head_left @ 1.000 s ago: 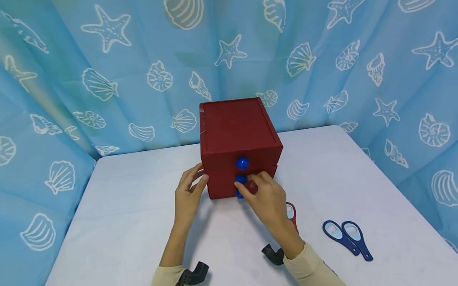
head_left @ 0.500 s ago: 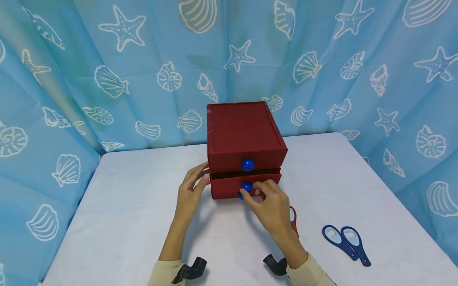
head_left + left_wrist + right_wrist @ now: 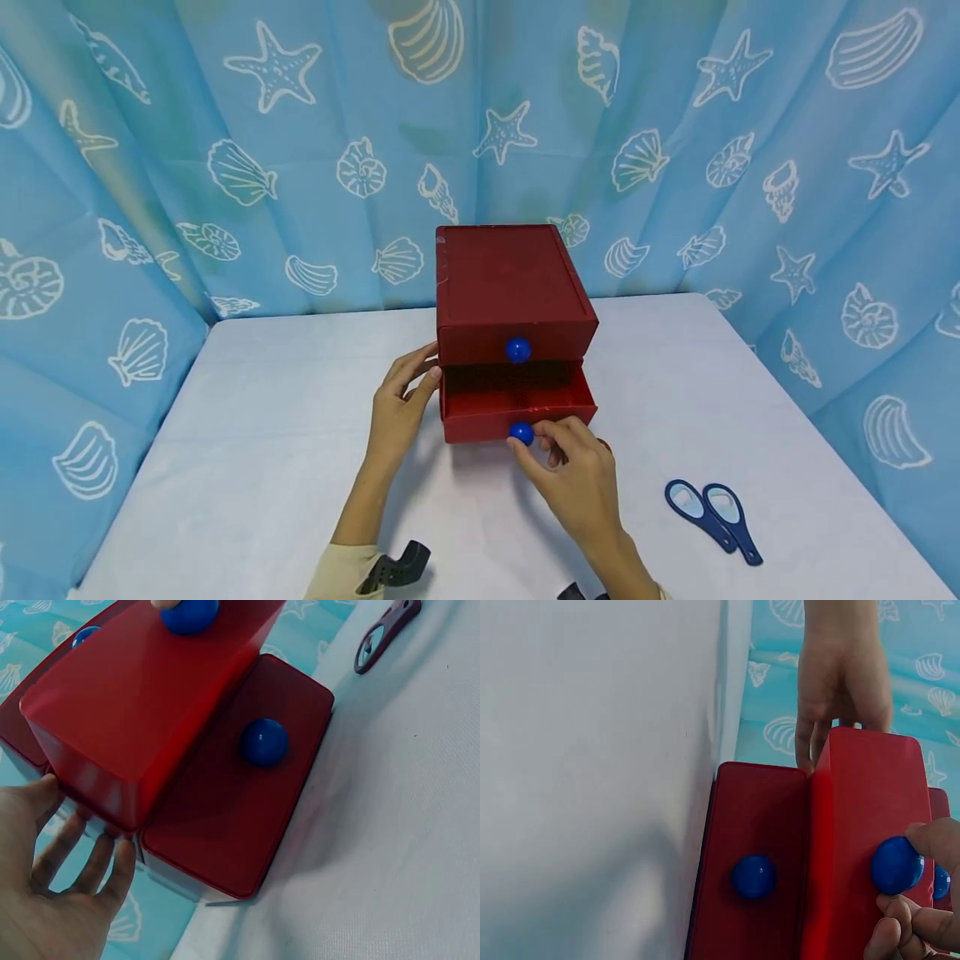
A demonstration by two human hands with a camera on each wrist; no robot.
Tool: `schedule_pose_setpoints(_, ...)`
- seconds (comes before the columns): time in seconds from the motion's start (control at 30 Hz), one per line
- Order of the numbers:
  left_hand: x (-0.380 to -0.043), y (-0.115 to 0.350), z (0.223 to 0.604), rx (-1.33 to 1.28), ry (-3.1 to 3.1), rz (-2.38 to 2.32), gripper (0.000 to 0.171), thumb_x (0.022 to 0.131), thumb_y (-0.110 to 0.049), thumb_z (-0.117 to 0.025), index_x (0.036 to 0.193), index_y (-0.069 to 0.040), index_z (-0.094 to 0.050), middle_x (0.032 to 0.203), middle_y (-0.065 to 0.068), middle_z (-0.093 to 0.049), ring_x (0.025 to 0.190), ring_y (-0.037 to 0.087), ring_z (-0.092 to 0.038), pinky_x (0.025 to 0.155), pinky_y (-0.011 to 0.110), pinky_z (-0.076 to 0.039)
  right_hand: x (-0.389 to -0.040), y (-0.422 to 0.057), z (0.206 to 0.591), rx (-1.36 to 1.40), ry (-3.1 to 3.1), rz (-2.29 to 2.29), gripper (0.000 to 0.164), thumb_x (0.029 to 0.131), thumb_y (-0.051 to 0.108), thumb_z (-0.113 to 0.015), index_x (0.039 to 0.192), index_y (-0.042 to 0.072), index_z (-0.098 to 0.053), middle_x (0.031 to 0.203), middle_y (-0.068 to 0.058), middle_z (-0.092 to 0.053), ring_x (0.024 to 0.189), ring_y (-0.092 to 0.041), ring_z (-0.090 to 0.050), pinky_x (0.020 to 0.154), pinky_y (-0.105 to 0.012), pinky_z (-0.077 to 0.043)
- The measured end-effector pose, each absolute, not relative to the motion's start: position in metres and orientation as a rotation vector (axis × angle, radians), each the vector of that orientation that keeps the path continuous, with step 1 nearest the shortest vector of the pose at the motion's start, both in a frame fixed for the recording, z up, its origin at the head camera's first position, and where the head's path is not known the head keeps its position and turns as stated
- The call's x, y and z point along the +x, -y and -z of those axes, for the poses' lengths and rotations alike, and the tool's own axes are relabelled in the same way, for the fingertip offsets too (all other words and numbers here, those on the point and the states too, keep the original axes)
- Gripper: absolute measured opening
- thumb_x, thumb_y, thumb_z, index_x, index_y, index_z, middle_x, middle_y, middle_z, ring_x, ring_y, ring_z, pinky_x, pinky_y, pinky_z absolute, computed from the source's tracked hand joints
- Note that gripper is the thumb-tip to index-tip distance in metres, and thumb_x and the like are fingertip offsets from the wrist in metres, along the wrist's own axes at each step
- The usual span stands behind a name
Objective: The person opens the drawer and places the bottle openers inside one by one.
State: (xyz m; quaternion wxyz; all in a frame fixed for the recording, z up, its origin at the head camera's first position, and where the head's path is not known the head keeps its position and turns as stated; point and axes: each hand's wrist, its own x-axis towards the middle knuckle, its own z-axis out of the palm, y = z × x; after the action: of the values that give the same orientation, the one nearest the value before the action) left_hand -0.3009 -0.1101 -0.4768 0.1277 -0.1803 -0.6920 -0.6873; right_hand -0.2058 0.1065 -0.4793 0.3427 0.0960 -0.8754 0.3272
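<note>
A red drawer cabinet (image 3: 513,275) with round blue knobs stands on the table. Its middle drawer (image 3: 480,427) is pulled out, and the part of its inside that shows holds nothing. My right hand (image 3: 581,479) pinches that drawer's blue knob (image 3: 897,865) between thumb and fingers. Against the cabinet's left side rests my left hand (image 3: 401,408), its fingers extended and spread, as the left wrist view (image 3: 67,877) also shows. The bottom drawer (image 3: 225,787) is closed, with its own blue knob (image 3: 264,742). The top drawer (image 3: 480,342) is closed too.
Two blue-handled magnifying glasses (image 3: 712,517) lie overlapping on the white table (image 3: 247,467) at the right. A red magnifying glass (image 3: 379,641) lies near the cabinet, mostly hidden behind my right hand in the head view. A blue shell-patterned curtain (image 3: 300,167) hangs behind.
The middle drawer has come out toward me, from closed to well open, with my right hand drawing back on its knob. My left hand has stayed at the cabinet's side.
</note>
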Motion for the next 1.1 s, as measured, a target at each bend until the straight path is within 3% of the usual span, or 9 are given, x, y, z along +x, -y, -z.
schedule_pose_setpoints(0.17, -0.289, 0.111, 0.460, -0.534, 2.016, 1.998, 0.037, 0.091, -0.015, -0.058, 0.128, -0.016, -0.055, 0.128, 0.004, -0.050, 0.112, 0.015, -0.053, 0.086, 0.030, -0.050, -0.194, -0.105, 0.482, 0.209, 2.279, -0.863, 0.028, 0.071, 0.038, -0.078, 0.084, 0.015, -0.069, 0.074, 0.007, -0.051, 0.060, -0.006, -0.046, 0.050, -0.019, -0.044)
schedule_pose_setpoints(0.4, -0.287, 0.110, 0.459, -0.519, 2.036, 1.993, 0.037, 0.092, -0.015, -0.057, 0.129, -0.016, -0.054, 0.128, 0.004, -0.050, 0.113, 0.018, -0.053, 0.085, 0.030, -0.050, -0.176, -0.103, 0.480, 0.130, 2.327, -0.914, 0.031, 0.070, 0.043, -0.077, 0.086, 0.017, -0.069, 0.075, 0.010, -0.050, 0.062, -0.005, -0.047, 0.052, -0.019, -0.047)
schedule_pose_setpoints(0.67, -0.287, 0.109, 0.461, -0.494, 2.044, 1.984, 0.036, 0.092, -0.018, -0.057, 0.128, -0.018, -0.055, 0.127, 0.001, -0.050, 0.113, 0.018, -0.053, 0.085, 0.029, -0.050, -0.164, -0.107, 0.481, 0.136, 2.351, -0.974, 0.029, 0.069, 0.037, -0.080, 0.089, 0.018, -0.069, 0.077, 0.010, -0.051, 0.064, -0.004, -0.049, 0.058, -0.017, -0.050)
schedule_pose_setpoints(0.93, -0.284, 0.106, 0.463, -0.483, 2.044, 2.004, 0.036, 0.092, -0.019, -0.057, 0.128, -0.018, -0.055, 0.127, -0.001, -0.051, 0.113, 0.017, -0.052, 0.086, 0.029, -0.050, -0.151, -0.154, 0.499, -0.084, 2.584, -0.833, 0.027, 0.068, 0.024, -0.083, 0.092, 0.020, -0.071, 0.076, 0.010, -0.051, 0.067, -0.004, -0.049, 0.060, -0.021, -0.052)
schedule_pose_setpoints(1.1, -0.286, 0.105, 0.461, -0.495, 2.037, 2.001, 0.037, 0.092, -0.019, -0.057, 0.128, -0.018, -0.055, 0.127, 0.000, -0.051, 0.113, 0.017, -0.053, 0.086, 0.028, -0.050, -0.152, -0.181, 0.513, -0.274, 2.734, -0.707, 0.026, 0.073, 0.029, -0.078, 0.093, 0.015, -0.071, 0.076, 0.005, -0.051, 0.067, -0.010, -0.049, 0.056, -0.020, -0.047)
